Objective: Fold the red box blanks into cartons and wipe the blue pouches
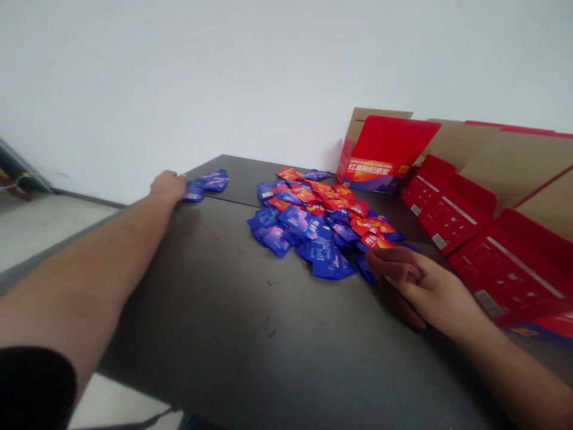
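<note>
My left hand [169,185] reaches to the far left of the dark table, fingers closed at the edge of a blue pouch [194,192]. Another few blue-purple pouches [215,181] lie just beyond it. On the right, my right hand [418,278] is curled at the near right edge of a heap of pouches. Its fingertips meet a red pouch [377,240]; what lies inside the curled fingers is hidden. The heap mixes blue pouches [322,248] at the front with red pouches [324,190] further back.
Behind the heap stands an open red printed box [376,158], its flap raised. More open red boxes [465,209] line the table's right side, one close to my right forearm. A white wall [268,77] rises behind the grey table [233,310].
</note>
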`<action>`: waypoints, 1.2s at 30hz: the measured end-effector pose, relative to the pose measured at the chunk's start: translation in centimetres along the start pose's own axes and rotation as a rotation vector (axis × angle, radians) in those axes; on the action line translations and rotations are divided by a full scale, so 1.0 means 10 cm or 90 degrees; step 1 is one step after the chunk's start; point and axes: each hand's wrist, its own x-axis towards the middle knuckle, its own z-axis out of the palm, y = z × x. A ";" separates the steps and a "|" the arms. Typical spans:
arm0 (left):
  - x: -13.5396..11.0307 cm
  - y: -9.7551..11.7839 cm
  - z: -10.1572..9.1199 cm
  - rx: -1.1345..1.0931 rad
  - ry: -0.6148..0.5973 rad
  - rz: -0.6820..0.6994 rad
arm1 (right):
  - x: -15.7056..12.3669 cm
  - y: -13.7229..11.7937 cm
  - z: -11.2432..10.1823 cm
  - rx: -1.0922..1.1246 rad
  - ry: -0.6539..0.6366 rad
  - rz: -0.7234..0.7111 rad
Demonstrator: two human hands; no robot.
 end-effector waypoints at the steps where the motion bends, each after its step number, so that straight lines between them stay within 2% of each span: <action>1: -0.02 -0.02 -0.01 0.028 0.017 -0.054 | 0.00 0.01 0.00 0.005 -0.006 0.005; 3: -0.09 -0.05 -0.04 0.071 0.029 -0.132 | -0.01 0.03 0.00 0.006 -0.014 0.014; 4: -0.14 -0.04 -0.06 0.083 0.023 -0.143 | -0.02 0.03 0.00 0.004 -0.015 0.015; 8: -0.40 0.14 -0.15 0.088 0.040 -0.110 | -0.02 -0.01 0.00 0.011 -0.014 0.012; 10: -0.57 0.36 -0.18 0.076 0.055 -0.068 | -0.01 -0.04 -0.01 0.016 -0.010 0.008; 13: -0.86 0.78 -0.13 0.058 0.007 0.018 | -0.01 -0.08 -0.01 0.019 -0.010 0.011; 17: -1.29 1.33 0.11 0.062 -0.103 0.155 | -0.02 -0.11 -0.01 0.017 -0.003 0.004; 19: -1.46 1.53 0.25 0.096 -0.156 0.226 | -0.02 -0.13 0.00 0.014 -0.007 0.006; 21: -1.58 1.66 0.38 0.130 -0.170 0.254 | -0.02 -0.15 0.00 0.002 -0.003 0.013; 26: -1.61 1.85 0.56 0.187 -0.124 0.290 | -0.02 -0.19 0.00 0.018 -0.001 -0.023; 29: -1.55 2.03 0.62 0.199 -0.102 0.362 | -0.03 -0.21 -0.01 0.024 0.010 -0.059; 33: -1.49 2.31 0.70 0.217 -0.175 0.507 | -0.03 -0.23 0.00 0.011 0.003 -0.062; 36: -1.44 2.47 0.76 0.253 -0.236 0.557 | -0.03 -0.23 0.00 0.006 -0.004 -0.054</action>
